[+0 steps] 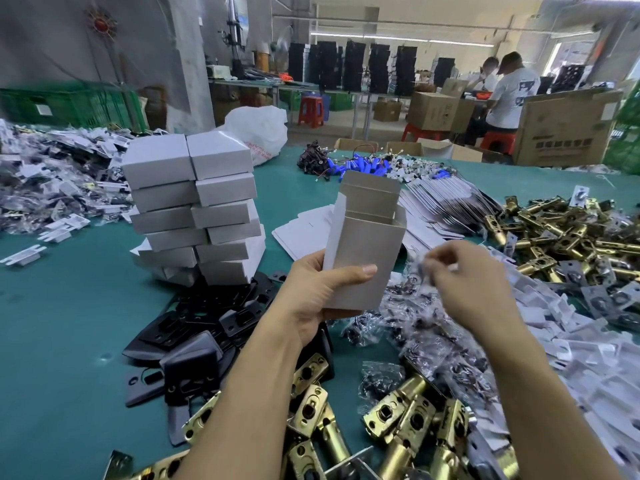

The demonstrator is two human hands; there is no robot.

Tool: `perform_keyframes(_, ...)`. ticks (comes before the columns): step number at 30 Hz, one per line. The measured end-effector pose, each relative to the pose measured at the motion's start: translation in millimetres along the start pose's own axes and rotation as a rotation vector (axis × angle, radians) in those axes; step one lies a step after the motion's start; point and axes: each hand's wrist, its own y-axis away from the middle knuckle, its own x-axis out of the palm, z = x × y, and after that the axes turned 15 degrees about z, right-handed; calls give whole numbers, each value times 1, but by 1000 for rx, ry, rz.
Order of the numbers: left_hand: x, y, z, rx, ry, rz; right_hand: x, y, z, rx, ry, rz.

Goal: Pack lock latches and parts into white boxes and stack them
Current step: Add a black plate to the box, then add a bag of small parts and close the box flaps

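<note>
My left hand (322,292) grips a white box (367,251) upright by its lower end, thumb across the front; its top flaps stand open. To its right, my right hand (474,282) pinches a small clear plastic bag (427,268), blurred by motion, just above the pile of clear screw bags (426,337). Brass lock latches (408,420) lie at the near edge below my arms. A leaning stack of closed white boxes (197,206) stands on the left of the green table (69,306). Black plates (194,337) lie at its foot.
Flat unfolded white boxes (436,209) fan out behind the held box. More brass latches (561,233) are heaped at right, white plastic pieces (588,341) below them. Bagged parts (52,174) pile at far left. Blue batteries with wires (363,166) lie at the back. Two people sit behind cardboard cartons (564,129).
</note>
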Motion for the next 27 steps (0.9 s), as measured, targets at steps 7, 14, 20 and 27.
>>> perform_keyframes(7,1,2,1,-128,-113,111,-20,23,42,-469,-312,-389)
perform_keyframes(14,2,5,1,-155,-186,234,-4,27,45,-518,-7,-371)
perform_keyframes(20,3,5,1,-120,-208,237,-14,29,46,-456,101,-200)
perform_keyframes(27,2,4,2,-81,-222,193,-22,36,46,-297,310,112)
